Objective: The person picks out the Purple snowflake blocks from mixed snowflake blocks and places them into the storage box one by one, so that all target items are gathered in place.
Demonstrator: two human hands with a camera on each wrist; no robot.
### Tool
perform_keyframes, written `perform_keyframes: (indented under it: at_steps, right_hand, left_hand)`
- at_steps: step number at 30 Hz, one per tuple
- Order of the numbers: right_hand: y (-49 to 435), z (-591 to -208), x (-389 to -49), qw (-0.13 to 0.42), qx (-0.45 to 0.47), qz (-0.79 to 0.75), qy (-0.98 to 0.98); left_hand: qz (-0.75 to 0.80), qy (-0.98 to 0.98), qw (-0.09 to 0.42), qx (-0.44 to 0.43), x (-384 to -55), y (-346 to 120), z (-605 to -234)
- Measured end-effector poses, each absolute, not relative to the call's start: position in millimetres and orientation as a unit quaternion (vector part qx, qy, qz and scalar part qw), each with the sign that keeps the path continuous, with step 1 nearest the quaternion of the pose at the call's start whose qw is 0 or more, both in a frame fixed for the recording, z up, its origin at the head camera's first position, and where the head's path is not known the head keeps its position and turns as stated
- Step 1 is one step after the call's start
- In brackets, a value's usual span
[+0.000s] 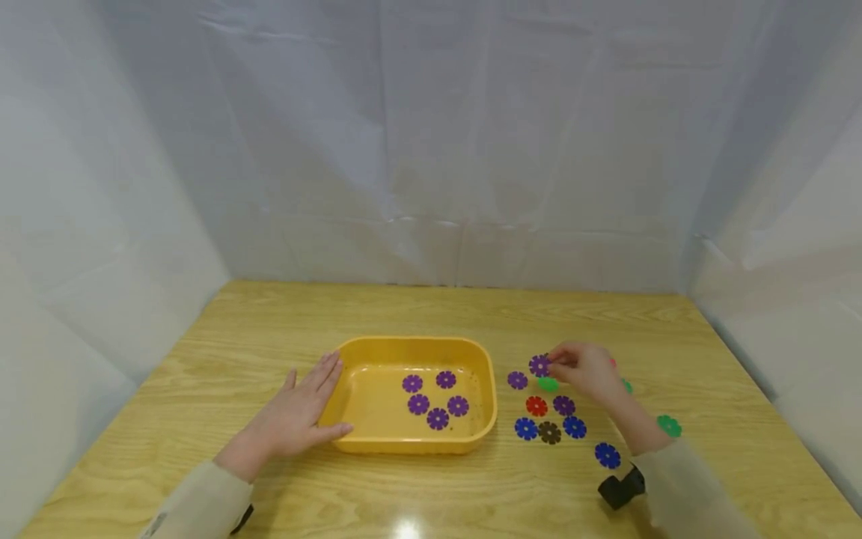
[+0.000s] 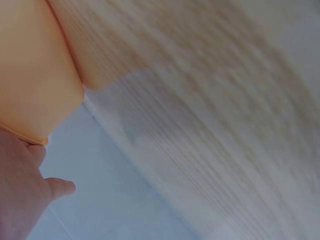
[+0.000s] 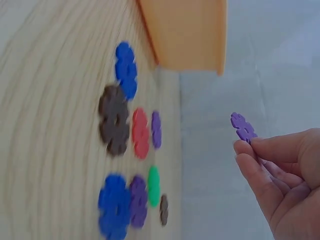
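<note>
My left hand (image 1: 296, 415) lies with straight fingers against the left end of a yellow plastic tray (image 1: 411, 447), fingertips at its rim and thumb along the front corner. Several purple notched flower discs (image 1: 438, 418) lie flat inside the tray, toward its right half. Right of the tray, my right hand (image 1: 589, 370) pinches one purple flower disc (image 3: 243, 126) between thumb and fingertips, raised above the table. Below and around that hand lie more discs: a purple one (image 1: 517, 380), a bright green one (image 1: 548, 385), a red one (image 1: 536, 406) and another purple one (image 1: 564, 406).
Nearer the front are blue discs (image 1: 526, 429) and a brown disc (image 1: 549, 433). A darker green disc (image 1: 670, 426) lies beside the right forearm. The wooden table (image 1: 431, 490) is bordered by white sheeting (image 1: 431, 150) at the back and sides.
</note>
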State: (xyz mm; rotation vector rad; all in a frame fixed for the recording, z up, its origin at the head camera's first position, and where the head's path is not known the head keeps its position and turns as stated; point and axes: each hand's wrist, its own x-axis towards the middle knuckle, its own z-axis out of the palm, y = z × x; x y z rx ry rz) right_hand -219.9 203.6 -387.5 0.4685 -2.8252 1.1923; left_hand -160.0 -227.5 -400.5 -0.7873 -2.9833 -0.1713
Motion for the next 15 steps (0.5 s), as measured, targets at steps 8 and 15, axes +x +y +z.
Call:
perform_keyframes:
  at_steps: [8,15]
  right_hand:
    - [167,-376,-213,0.024,0.172,0.400,-0.900]
    - [137,-374,-211,0.003,0.179,0.427,-0.886]
  left_hand:
    - [-0.063,-0.965,0.027,-0.254,-161,-228,-403]
    - [-0.060,-0.965,0.026,-0.253,-160,-228,-402]
